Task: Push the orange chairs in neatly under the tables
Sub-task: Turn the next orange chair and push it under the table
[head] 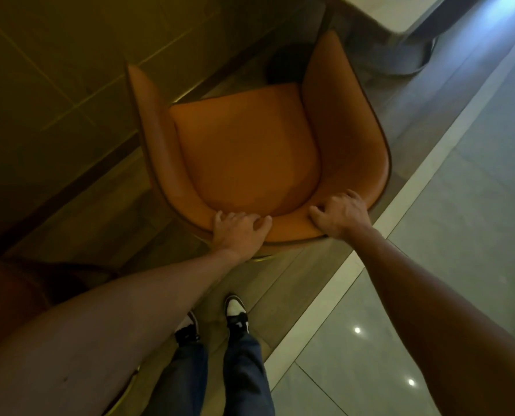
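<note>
Head view looks straight down on the orange chair, its curved backrest nearest the person and its open front turned toward the surface at the top right. Both hands grip the top edge of the backrest: the left hand curled over it left of centre, the right hand closed over it further right, well apart. The person's shoes stand on the floor just behind the chair.
</note>
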